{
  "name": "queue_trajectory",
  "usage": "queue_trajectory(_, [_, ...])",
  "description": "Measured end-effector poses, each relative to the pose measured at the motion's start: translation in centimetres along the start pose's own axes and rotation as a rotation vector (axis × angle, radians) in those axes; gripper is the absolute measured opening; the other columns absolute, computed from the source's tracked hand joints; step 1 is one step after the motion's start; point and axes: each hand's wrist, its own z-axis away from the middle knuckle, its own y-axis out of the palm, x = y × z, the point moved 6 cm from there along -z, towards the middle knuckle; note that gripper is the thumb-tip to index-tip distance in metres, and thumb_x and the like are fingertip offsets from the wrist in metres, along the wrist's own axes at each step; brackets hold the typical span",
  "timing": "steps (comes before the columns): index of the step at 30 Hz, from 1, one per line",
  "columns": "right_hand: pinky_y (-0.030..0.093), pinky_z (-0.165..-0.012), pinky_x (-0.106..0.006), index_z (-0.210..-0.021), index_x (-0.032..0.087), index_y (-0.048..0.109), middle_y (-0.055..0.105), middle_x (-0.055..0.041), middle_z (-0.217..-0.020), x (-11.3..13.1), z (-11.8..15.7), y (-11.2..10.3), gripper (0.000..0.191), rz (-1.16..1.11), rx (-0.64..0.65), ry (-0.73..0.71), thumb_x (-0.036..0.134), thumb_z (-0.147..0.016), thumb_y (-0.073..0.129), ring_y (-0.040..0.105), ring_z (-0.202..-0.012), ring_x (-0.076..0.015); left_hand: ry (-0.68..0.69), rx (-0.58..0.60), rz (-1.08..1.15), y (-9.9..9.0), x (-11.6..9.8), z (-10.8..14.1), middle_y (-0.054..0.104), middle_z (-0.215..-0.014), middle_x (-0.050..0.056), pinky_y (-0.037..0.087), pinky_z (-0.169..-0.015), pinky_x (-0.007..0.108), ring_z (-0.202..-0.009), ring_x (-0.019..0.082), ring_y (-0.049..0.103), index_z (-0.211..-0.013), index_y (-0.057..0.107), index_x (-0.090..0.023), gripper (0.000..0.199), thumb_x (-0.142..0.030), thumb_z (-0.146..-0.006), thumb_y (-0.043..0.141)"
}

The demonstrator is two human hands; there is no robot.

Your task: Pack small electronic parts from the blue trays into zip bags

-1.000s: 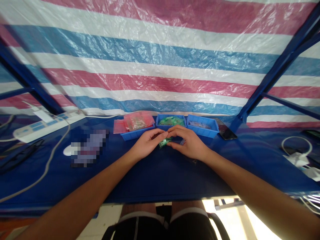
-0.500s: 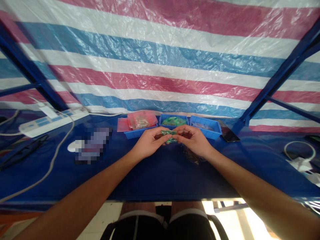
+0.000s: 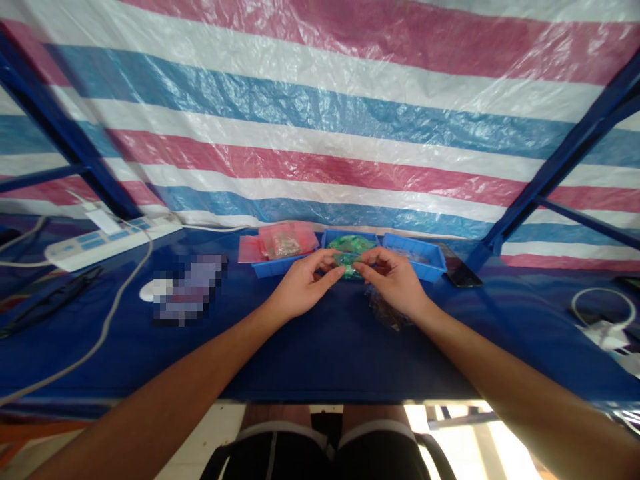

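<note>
With my left hand [image 3: 306, 283] and right hand [image 3: 397, 283] brought close together, I have a small green packet [image 3: 347, 265] pinched between the fingers of both, thumbs on the near side. The packet sits in the gap between my fingertips, just in front of the middle blue tray [image 3: 325, 239]; I can't tell whether its lower edge touches the desk [image 3: 320, 363]. More green packets [image 3: 354, 243] lie in that middle tray. Near my left hand, the left blue tray [image 3: 270, 269] carries red bags [image 3: 287, 241], one of them sticking out over its left side. Beyond my right hand, the right blue tray [image 3: 430, 271] stands slightly turned, with clear packets in it too blurred to make out. A clear bag [image 3: 387, 310] with something brownish inside lies on the desk just below my right hand, partly covered by it. A dark phone [image 3: 463, 272] rests just beside the right tray, and well off to my left is a white power strip [image 3: 70, 255].
</note>
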Motion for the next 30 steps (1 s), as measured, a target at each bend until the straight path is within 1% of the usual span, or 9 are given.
queue_trajectory(2, [0.054, -0.066, -0.032, -0.095, 0.022, 0.073, 0.074, -0.0048, -0.095, 0.2, 0.1, -0.1, 0.035, 0.028, -0.005, -0.020, 0.055, -0.090, 0.083, 0.065, -0.074, -0.0185, 0.002, 0.014, -0.029, 0.1, -0.1, 0.0, 0.078, -0.113, 0.009, 0.061, -0.081, 0.031, -0.102, 0.023, 0.075, -0.139, 0.066, -0.019, 0.053, -0.055, -0.100, 0.072])
queue_trajectory(6, [0.055, -0.070, -0.032, -0.096, 0.023, 0.073, 0.073, -0.0047, -0.092, 0.6, 0.2, 0.2, 0.030, 0.069, 0.036, -0.063, 0.052, -0.093, 0.081, 0.068, -0.081, -0.0208, -0.009, 0.081, -0.055, 0.4, -0.6, 0.2, 0.079, -0.109, 0.008, 0.060, -0.079, 0.030, -0.092, 0.021, 0.076, -0.143, 0.063, -0.019, 0.055, -0.055, -0.102, 0.069])
queue_trajectory(12, [0.053, -0.069, -0.032, -0.097, 0.024, 0.072, 0.073, -0.0032, -0.090, 0.2, 0.3, 0.5, 0.028, 0.067, 0.086, -0.048, 0.051, -0.094, 0.080, 0.067, -0.078, -0.0199, -0.014, 0.126, -0.044, 0.6, -0.9, 0.4, 0.079, -0.095, 0.004, 0.060, -0.081, 0.031, -0.085, 0.021, 0.078, -0.142, 0.061, -0.020, 0.052, -0.055, -0.104, 0.066])
queue_trajectory(16, [0.051, -0.066, -0.032, -0.100, 0.024, 0.073, 0.074, -0.0022, -0.085, 0.4, 0.5, 0.9, 0.029, 0.097, 0.179, -0.042, 0.052, -0.096, 0.078, 0.066, -0.072, -0.0189, -0.008, 0.155, -0.096, 0.6, -0.8, 0.5, 0.079, -0.093, 0.003, 0.059, -0.078, 0.029, -0.083, 0.021, 0.078, -0.143, 0.061, -0.022, 0.052, -0.056, -0.104, 0.065])
queue_trajectory(18, [0.051, -0.065, -0.032, -0.100, 0.023, 0.073, 0.075, -0.0025, -0.085, 0.6, 0.7, 1.2, 0.030, 0.123, 0.230, -0.039, 0.054, -0.098, 0.075, 0.066, -0.070, -0.0186, 0.002, 0.169, -0.150, 0.6, -0.9, 0.6, 0.079, -0.093, 0.003, 0.058, -0.077, 0.028, -0.081, 0.019, 0.076, -0.145, 0.060, -0.023, 0.050, -0.054, -0.105, 0.063])
queue_trajectory(21, [0.051, -0.065, -0.031, -0.102, 0.023, 0.073, 0.076, -0.0028, -0.086, 0.8, 0.9, 1.4, 0.031, 0.163, 0.271, -0.050, 0.054, -0.100, 0.072, 0.066, -0.070, -0.0184, 0.022, 0.191, -0.230, 0.6, -1.2, 0.7, 0.078, -0.091, 0.001, 0.054, -0.073, 0.026, -0.079, 0.018, 0.074, -0.147, 0.059, -0.023, 0.048, -0.049, -0.107, 0.062])
queue_trajectory(25, [0.047, -0.063, -0.030, -0.102, 0.023, 0.073, 0.073, -0.0013, -0.083, 0.9, 1.1, 1.6, 0.029, 0.242, 0.331, -0.074, 0.052, -0.102, 0.069, 0.062, -0.068, -0.0169, 0.057, 0.222, -0.317, 0.7, -1.9, 0.8, 0.076, -0.088, 0.001, 0.048, -0.067, 0.024, -0.076, 0.017, 0.071, -0.148, 0.060, -0.022, 0.047, -0.043, -0.106, 0.061])
queue_trajectory(30, [0.044, -0.064, -0.031, -0.103, 0.023, 0.073, 0.072, -0.0010, -0.082, 1.6, 1.3, 1.8, 0.026, 0.343, 0.397, -0.103, 0.047, -0.105, 0.064, 0.059, -0.069, -0.0176, 0.079, 0.248, -0.372, 0.9, -2.5, 0.9, 0.074, -0.084, 0.000, 0.045, -0.064, 0.025, -0.070, 0.017, 0.068, -0.144, 0.063, -0.021, 0.045, -0.044, -0.106, 0.060])
